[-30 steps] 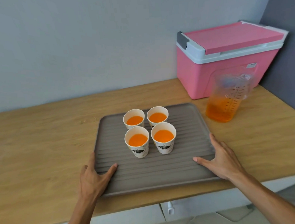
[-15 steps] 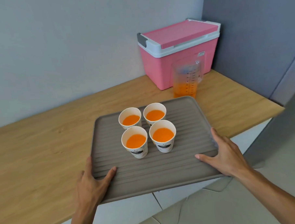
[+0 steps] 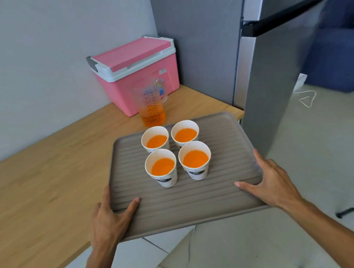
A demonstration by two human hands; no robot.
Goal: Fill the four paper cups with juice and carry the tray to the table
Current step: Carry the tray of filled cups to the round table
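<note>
A grey ribbed tray (image 3: pixel 221 200) is held in the air, partly past the wooden counter's edge. Several paper cups stand upright on it in a square, all holding orange juice: front left cup (image 3: pixel 161 168), front right cup (image 3: pixel 195 160), back left cup (image 3: pixel 155 139), back right cup (image 3: pixel 185 133). My left hand (image 3: pixel 111 219) grips the tray's near left corner, thumb on top. My right hand (image 3: pixel 274 185) grips the right edge, thumb on top. A clear measuring jug (image 3: pixel 151 103) with some juice stands on the counter behind the tray.
The wooden counter (image 3: pixel 42 180) runs along the left. A pink cooler box (image 3: pixel 137 72) sits at its back against the wall. A grey fridge (image 3: pixel 270 69) stands right of the counter. Pale floor (image 3: pixel 314 148) opens to the right, with a dark blue seat (image 3: pixel 339 51) beyond.
The tray has left the counter and swung to the right with both hands still gripping it. The view has turned right, revealing the fridge and floor.
</note>
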